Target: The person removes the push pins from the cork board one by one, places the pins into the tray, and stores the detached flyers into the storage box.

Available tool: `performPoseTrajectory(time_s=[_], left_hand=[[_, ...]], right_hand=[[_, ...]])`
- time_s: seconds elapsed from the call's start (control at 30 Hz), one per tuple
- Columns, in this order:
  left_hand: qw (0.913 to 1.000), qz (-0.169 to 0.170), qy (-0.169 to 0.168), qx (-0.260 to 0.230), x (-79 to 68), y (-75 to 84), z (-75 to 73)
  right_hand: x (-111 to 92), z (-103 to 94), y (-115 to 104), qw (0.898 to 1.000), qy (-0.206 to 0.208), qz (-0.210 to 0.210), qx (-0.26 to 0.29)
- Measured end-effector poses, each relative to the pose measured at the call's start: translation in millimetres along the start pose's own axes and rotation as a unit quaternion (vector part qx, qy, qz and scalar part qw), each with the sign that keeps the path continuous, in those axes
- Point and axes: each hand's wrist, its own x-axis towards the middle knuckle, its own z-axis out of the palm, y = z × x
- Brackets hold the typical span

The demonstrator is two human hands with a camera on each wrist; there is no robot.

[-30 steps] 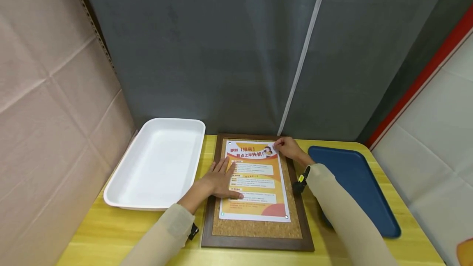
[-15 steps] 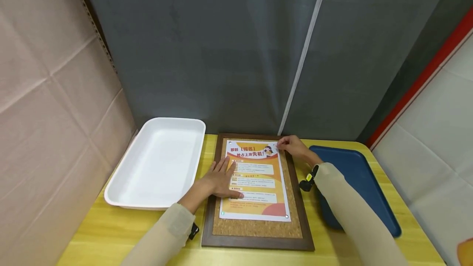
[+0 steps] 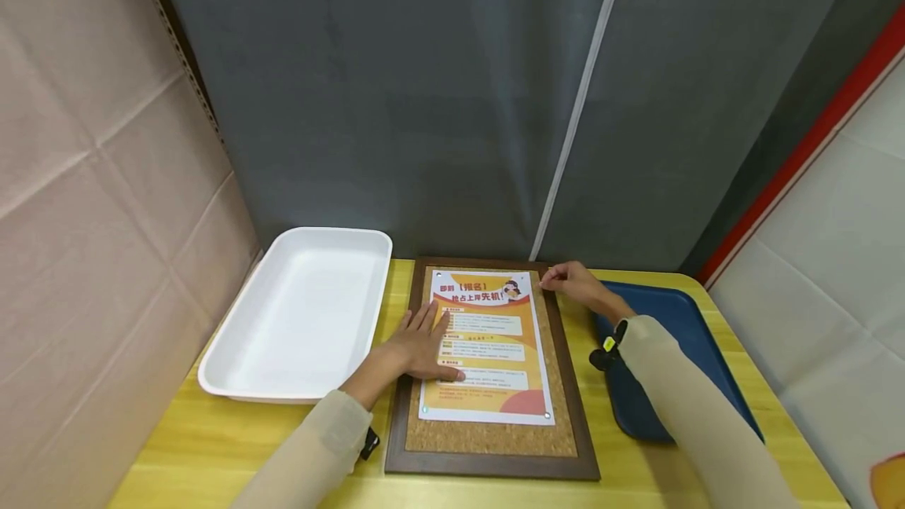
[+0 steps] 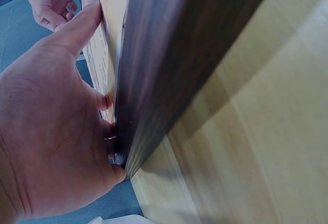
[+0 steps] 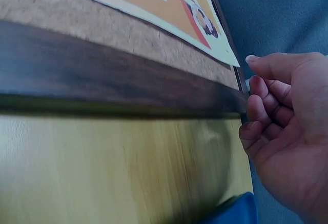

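My left hand lies flat on the left part of a printed orange and white poster, its fingers spread. The poster lies on a cork board with a dark wooden frame. Small pushpins show at its top left, bottom left and bottom right corners. My right hand is just beyond the board's upper right edge, off the paper, with curled fingers. In the right wrist view its thumb and fingers seem to pinch a small pale pushpin, mostly hidden. The poster's top right corner carries only a small dark mark.
On the left of the yellow wood-grain table stands a white tray. A dark blue tray lies to the right, partly beneath the right forearm. A grey curtain hangs behind the table.
My right hand has moved off the poster's top right corner, to the right past the board's frame. The left hand has stayed in place on the poster.
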Motion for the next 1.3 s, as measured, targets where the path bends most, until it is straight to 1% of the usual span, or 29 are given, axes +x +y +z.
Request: performPoseTrajectory(time_s=[0.07, 0.13, 0.3, 0.4, 0.47, 0.6, 0.7, 1.0, 1.13, 1.3], left_hand=[[1.0, -0.001, 0.0, -0.002, -4.7, 3.3, -5.1], [1.0, -0.002, -0.001, -0.003, -5.2, 3.4, -6.0], [0.9999, 0.006, 0.005, -0.012, 3.2, -5.6, 3.0], [0.9997, 0.011, 0.011, -0.019, -0.4, -3.8, -1.2], [0.9996, 0.011, 0.008, -0.024, -4.6, -1.0, -5.3], [0.9998, 0.007, 0.004, -0.017, -12.7, 5.7, -14.1], [0.9999, 0.005, 0.008, -0.004, -14.9, 8.5, -16.5], [0.9999, 0.005, 0.011, 0.007, -12.2, 7.7, -14.1], [0.9999, 0.005, 0.01, 0.008, -13.3, 7.8, -14.9], [1.0, 0.003, 0.008, 0.002, -14.1, 9.3, -17.0]], right_hand=[[-1.2, -3.0, 3.2, 1.0, -0.001, 0.0, -0.004], [-3.4, -6.4, 5.6, 1.0, -0.003, -0.002, -0.005], [-9.6, -15.1, 10.5, 1.0, -0.006, -0.013, -0.004], [-13.3, -20.6, 12.3, 1.0, -0.003, -0.021, -0.003], [-15.6, -24.1, 13.9, 1.0, -0.003, -0.024, -0.003], [-20.2, -30.7, 19.5, 1.0, -0.001, -0.021, -0.01], [-23.9, -36.5, 23.7, 1.0, 0.003, -0.016, -0.017], [-34.1, -55.3, 36.5, 0.999, 0.008, 0.0, -0.041], [-38.4, -60.7, 46.1, 0.998, 0.007, 0.006, -0.055], [-43.6, -65.4, 56.3, 0.998, 0.009, 0.017, -0.06]])
